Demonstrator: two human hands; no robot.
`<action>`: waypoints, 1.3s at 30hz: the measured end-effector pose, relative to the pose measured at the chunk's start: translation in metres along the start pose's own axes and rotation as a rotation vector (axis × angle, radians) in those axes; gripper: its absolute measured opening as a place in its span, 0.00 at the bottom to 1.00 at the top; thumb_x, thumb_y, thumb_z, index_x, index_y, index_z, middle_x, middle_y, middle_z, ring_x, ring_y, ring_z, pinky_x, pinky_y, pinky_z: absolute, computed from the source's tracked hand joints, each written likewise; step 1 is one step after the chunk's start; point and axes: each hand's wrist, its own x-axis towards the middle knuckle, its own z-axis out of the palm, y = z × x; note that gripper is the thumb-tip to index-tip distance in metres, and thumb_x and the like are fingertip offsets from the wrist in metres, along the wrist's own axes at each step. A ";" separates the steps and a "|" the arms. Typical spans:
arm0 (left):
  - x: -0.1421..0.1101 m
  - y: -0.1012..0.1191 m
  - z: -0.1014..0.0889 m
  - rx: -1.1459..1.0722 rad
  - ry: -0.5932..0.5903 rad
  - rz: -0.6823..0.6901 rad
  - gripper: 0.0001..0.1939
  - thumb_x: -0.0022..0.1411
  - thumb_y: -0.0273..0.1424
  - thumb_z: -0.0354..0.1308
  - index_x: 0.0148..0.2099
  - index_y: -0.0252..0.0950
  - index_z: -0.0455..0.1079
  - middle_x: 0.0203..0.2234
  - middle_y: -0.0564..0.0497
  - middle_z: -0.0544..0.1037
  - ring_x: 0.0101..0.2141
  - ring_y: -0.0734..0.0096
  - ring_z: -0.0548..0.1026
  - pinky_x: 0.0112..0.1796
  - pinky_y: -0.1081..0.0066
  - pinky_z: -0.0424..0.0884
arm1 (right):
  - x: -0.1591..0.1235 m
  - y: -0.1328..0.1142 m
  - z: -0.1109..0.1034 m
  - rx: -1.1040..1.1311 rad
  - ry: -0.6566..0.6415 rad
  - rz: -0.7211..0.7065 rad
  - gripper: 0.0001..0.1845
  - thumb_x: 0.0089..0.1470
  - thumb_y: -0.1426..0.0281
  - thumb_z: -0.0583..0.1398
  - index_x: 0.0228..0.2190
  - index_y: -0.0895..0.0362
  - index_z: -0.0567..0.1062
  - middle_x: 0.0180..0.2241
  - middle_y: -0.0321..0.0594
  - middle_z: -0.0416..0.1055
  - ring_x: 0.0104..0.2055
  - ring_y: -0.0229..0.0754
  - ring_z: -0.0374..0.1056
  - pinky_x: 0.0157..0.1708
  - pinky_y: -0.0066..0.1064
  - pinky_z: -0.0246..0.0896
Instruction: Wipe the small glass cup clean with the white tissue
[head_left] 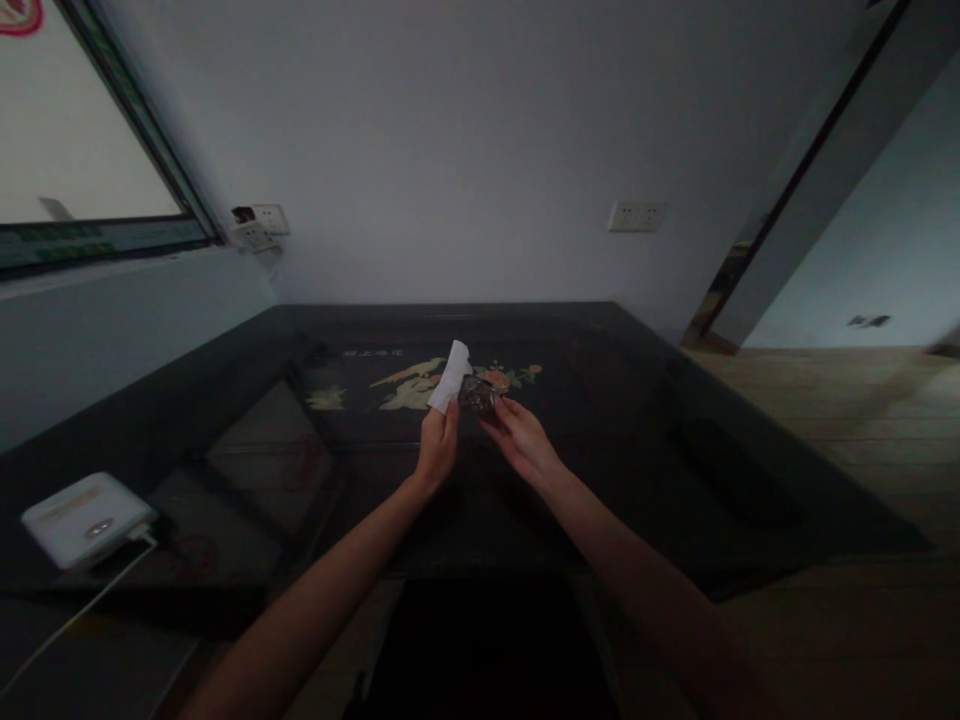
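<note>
The person's left hand (437, 442) is closed on the lower end of a white, narrow, folded paper-like piece (451, 374), which lies toward one o'clock from that hand, its long axis running from seven to one. The right hand (519, 432) pinches a shiny, dark, see-through object (480, 394) at its own ten-to-eleven o'clock. This object sits just beside the white piece, at about four o'clock; whether they touch is unclear.
</note>
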 end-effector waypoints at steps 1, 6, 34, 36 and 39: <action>-0.001 0.000 0.000 -0.028 0.003 -0.003 0.26 0.67 0.43 0.43 0.57 0.31 0.65 0.54 0.42 0.71 0.57 0.60 0.66 0.59 0.61 0.58 | 0.000 0.000 -0.001 0.001 0.009 0.001 0.16 0.37 0.64 0.70 0.30 0.56 0.76 0.36 0.37 0.76 0.40 0.38 0.70 0.49 0.35 0.63; -0.006 0.003 0.000 -0.099 0.027 -0.017 0.25 0.66 0.44 0.45 0.54 0.32 0.67 0.52 0.42 0.72 0.56 0.59 0.67 0.58 0.60 0.58 | -0.002 0.000 -0.001 -0.015 -0.016 0.004 0.17 0.37 0.63 0.70 0.29 0.58 0.77 0.34 0.38 0.76 0.37 0.37 0.70 0.47 0.33 0.63; -0.013 0.012 -0.002 0.225 -0.198 0.587 0.26 0.68 0.29 0.42 0.67 0.41 0.48 0.63 0.44 0.56 0.64 0.63 0.48 0.62 0.54 0.50 | -0.016 -0.004 0.017 -0.047 -0.052 -0.116 0.23 0.37 0.62 0.70 0.37 0.55 0.73 0.41 0.39 0.75 0.44 0.43 0.70 0.48 0.37 0.64; -0.010 0.009 -0.003 0.224 -0.200 0.591 0.25 0.68 0.30 0.43 0.66 0.40 0.50 0.62 0.43 0.58 0.64 0.61 0.50 0.62 0.53 0.51 | -0.015 -0.003 0.017 -0.069 -0.024 -0.120 0.24 0.36 0.63 0.70 0.37 0.54 0.73 0.40 0.38 0.74 0.43 0.42 0.70 0.48 0.36 0.64; -0.006 0.003 -0.006 0.172 -0.095 0.374 0.23 0.68 0.35 0.42 0.63 0.35 0.58 0.59 0.41 0.65 0.60 0.60 0.60 0.59 0.58 0.57 | -0.015 -0.002 0.016 -0.129 0.017 -0.134 0.27 0.33 0.66 0.72 0.39 0.53 0.72 0.40 0.36 0.74 0.42 0.40 0.70 0.48 0.35 0.63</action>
